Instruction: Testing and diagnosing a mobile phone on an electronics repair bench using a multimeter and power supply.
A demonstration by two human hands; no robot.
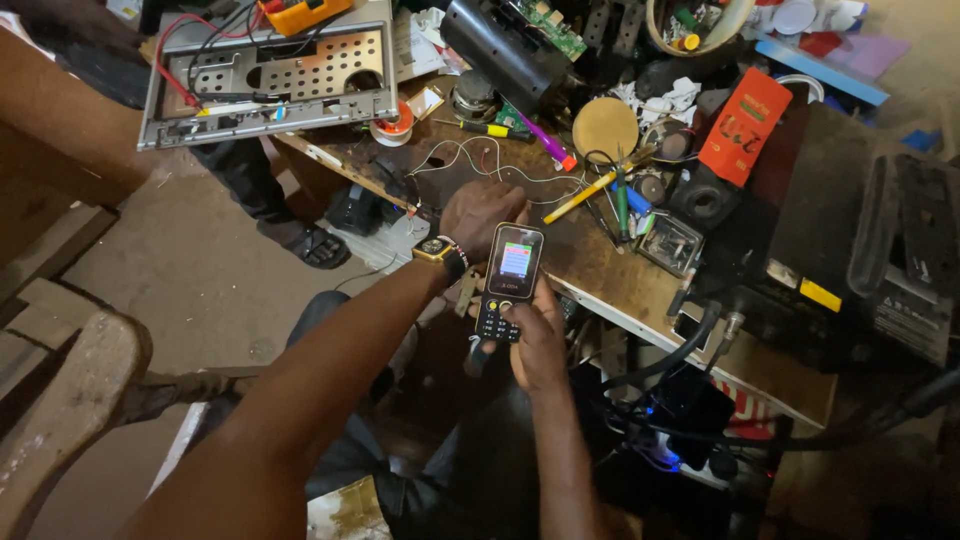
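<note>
The right hand (538, 345) is gripping a black bar-shaped keypad phone with a lit colour screen (510, 282) — thumb pressing keys — while the left hand (478, 215), fingers loosely curled just behind its top, is steadying itself on the cluttered wooden workbench (590, 265).

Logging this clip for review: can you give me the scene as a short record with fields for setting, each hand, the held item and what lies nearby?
setting: cluttered wooden workbench seen from above
right hand: grips a keypad phone, thumb on the keys
phone state: upright, screen lit
left hand: rests on the bench behind the phone, wristwatch on the wrist
nearby: yellow pen, thin white wires, perforated metal chassis, orange box
</note>
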